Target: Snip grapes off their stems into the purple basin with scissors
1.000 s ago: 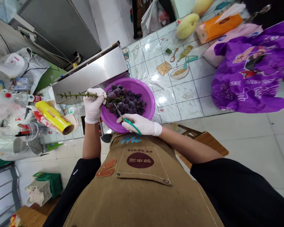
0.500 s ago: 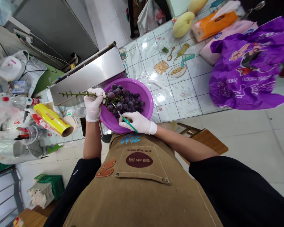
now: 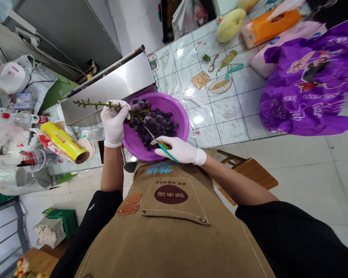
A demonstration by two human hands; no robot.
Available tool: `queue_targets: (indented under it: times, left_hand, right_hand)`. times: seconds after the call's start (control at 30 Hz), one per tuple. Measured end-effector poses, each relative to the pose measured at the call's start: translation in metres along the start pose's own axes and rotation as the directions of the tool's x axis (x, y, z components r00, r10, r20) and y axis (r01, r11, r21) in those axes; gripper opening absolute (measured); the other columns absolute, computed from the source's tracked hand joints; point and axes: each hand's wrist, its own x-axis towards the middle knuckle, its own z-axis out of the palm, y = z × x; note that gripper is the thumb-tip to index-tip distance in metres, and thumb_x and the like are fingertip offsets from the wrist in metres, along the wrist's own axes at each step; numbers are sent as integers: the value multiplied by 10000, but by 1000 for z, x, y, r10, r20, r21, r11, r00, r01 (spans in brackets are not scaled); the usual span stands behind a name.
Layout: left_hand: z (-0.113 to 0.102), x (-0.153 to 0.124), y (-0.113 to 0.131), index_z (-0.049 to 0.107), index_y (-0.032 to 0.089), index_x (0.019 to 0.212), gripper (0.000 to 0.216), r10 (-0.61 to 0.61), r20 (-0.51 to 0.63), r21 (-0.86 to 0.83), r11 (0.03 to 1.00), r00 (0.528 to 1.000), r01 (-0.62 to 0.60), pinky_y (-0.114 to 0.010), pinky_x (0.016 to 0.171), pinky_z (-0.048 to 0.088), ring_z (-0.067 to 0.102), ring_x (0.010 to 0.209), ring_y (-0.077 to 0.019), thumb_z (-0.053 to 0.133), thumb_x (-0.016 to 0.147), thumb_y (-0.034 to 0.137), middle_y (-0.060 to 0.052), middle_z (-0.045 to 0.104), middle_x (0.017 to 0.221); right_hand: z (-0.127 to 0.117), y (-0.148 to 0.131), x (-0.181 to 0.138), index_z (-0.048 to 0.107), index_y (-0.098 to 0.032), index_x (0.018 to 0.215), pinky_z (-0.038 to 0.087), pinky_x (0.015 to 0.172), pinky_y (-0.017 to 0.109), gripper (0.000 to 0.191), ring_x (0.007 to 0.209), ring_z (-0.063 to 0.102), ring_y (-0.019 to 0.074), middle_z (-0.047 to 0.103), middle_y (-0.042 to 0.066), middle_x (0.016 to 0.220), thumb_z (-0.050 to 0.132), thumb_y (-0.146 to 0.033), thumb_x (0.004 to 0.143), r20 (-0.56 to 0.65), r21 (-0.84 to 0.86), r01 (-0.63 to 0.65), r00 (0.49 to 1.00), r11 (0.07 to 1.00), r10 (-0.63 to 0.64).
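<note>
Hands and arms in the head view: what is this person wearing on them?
Both the left hand and the right hand wear thin white disposable gloves that end at the wrists. The forearms are uncovered. Black sleeves cover the upper arms to the elbows; the left one bears a small white mark.

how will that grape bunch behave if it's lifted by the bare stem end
The grape bunch probably droops: the left hand holds its stem nearly level while the fruit end lies over the purple bowl. Its bare stem looks stiff but thin. Loose grapes would likely roll.
</note>
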Motion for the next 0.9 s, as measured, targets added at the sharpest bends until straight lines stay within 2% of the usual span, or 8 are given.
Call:
queue_targets:
  times: [0.13, 0.2, 0.3, 0.4, 0.57, 0.7, 0.9]
  left_hand:
    - [0, 6, 8, 761, 192, 869, 213, 45, -9, 218, 975, 999, -42, -169, 542, 515, 609, 588, -53, 954, 787, 232, 30, 729, 820]
    - [-1, 10, 12, 762, 185, 873, 180, 62, -4, 325, 944, 998, -57, -187, 593, 552, 629, 616, -65, 920, 791, 166, 29, 730, 823]
    - [-2, 14, 18, 755, 187, 850, 165, 124, 3, 486, 867, 992, -110, -217, 688, 590, 665, 696, -92, 901, 789, 142, 37, 708, 793]
    - [-3, 16, 22, 735, 189, 822, 187, 198, 11, 610, 775, 980, -163, -239, 743, 593, 675, 746, -111, 913, 778, 156, 43, 679, 766]
    - [-1, 19, 23, 699, 185, 838, 169, 266, -30, 713, 681, 964, -166, -271, 755, 569, 649, 738, -121, 868, 828, 185, 46, 621, 743]
    - [3, 21, 26, 631, 198, 799, 227, 273, -71, 742, 657, 959, -132, -277, 760, 551, 614, 725, -123, 848, 862, 216, 55, 560, 705]
    - [-2, 20, 29, 689, 198, 892, 184, 318, -17, 759, 621, 948, -195, -303, 807, 565, 671, 777, -144, 849, 894, 290, 35, 636, 780]
  right_hand:
    - [-3, -7, 3, 754, -169, 1307, 516, 1053, 420, 551, 1128, 713, 281, 782, 125, 1263, 697, -594, 962, 15, 64, 77, 997, 995, -78]
    - [-4, -11, 4, 740, -153, 1276, 527, 933, 381, 602, 989, 689, 243, 772, 111, 1123, 676, -665, 966, 60, 131, 91, 993, 987, -99]
    - [-3, -17, 5, 693, -131, 1268, 461, 706, 317, 684, 739, 552, 167, 660, 35, 859, 615, -748, 984, 164, 230, 66, 981, 971, -105]
    - [0, -20, 6, 677, -125, 1240, 424, 693, 307, 676, 737, 496, 152, 604, 10, 841, 651, -744, 970, 167, 236, 105, 975, 966, -147]
    - [5, -20, 10, 652, -141, 1216, 397, 692, 303, 647, 741, 457, 145, 545, -14, 835, 654, -739, 968, 120, 280, 123, 979, 952, -162]
    - [6, -19, 9, 640, -140, 1239, 380, 670, 298, 672, 723, 432, 136, 524, -18, 850, 643, -754, 967, 88, 289, 118, 985, 950, -149]
    - [0, -19, 5, 628, -144, 1227, 376, 657, 292, 660, 703, 405, 126, 537, -19, 858, 650, -751, 966, 56, 311, 115, 989, 944, -139]
